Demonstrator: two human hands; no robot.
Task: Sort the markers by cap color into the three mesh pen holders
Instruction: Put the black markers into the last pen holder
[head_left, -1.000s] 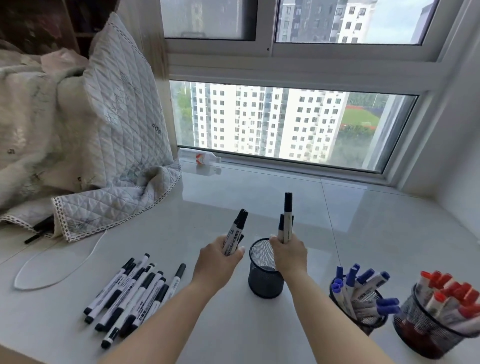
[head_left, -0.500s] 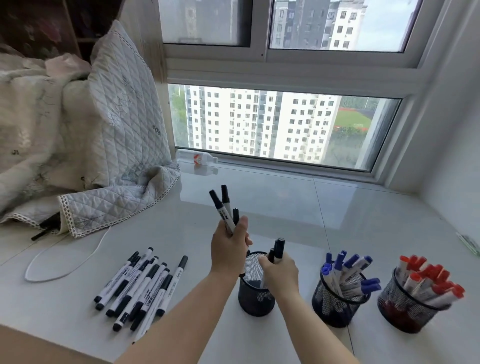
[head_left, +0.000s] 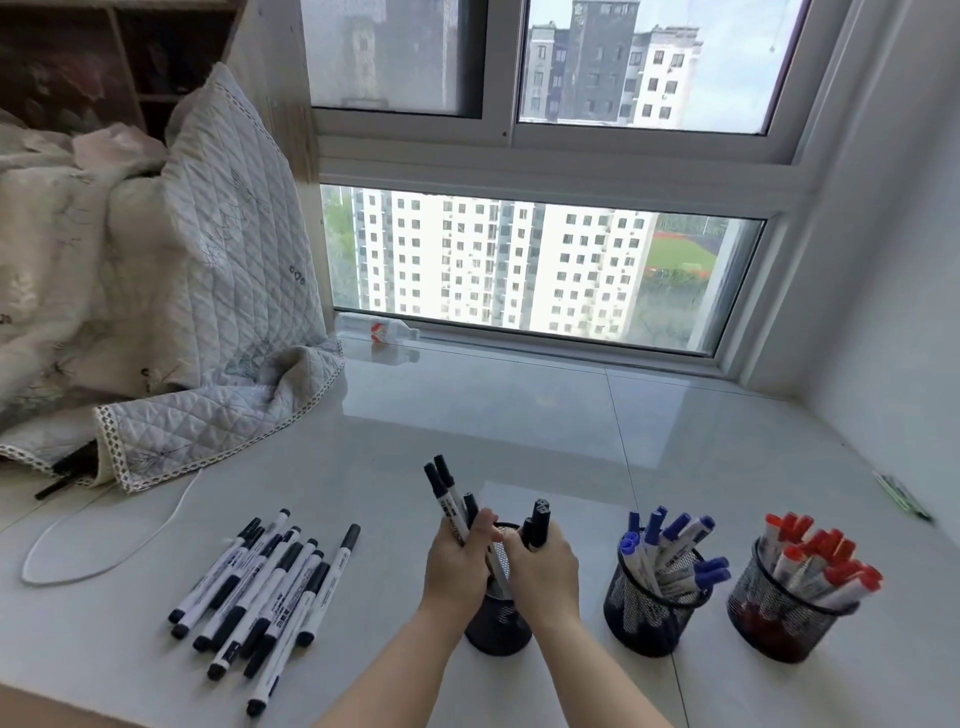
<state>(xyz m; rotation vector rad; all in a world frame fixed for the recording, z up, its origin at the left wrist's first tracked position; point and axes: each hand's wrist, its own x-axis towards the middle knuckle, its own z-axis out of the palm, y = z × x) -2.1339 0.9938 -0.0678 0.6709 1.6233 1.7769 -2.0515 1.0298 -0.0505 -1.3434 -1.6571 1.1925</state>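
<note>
Black-capped markers (head_left: 537, 522) upright in right hand (head_left: 545, 574) grip, long axis vertical, directly above empty holder (head_left: 497, 626). Left hand (head_left: 457, 558) grips three more (head_left: 449, 493), tilted toward 11 o'clock. Loose pile (head_left: 265, 587) on counter (head_left: 519, 415) at 9 o'clock, nearer left hand.

Marker (head_left: 291, 597) print (perhaps lettering) unreadable

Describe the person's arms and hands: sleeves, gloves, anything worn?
Both forearms are bare up to the frame's lower edge, with no sleeve in view. The left hand and right hand wear no gloves. No watch, bracelet or ring shows on the visible sides. Nails cannot be made out.
</note>
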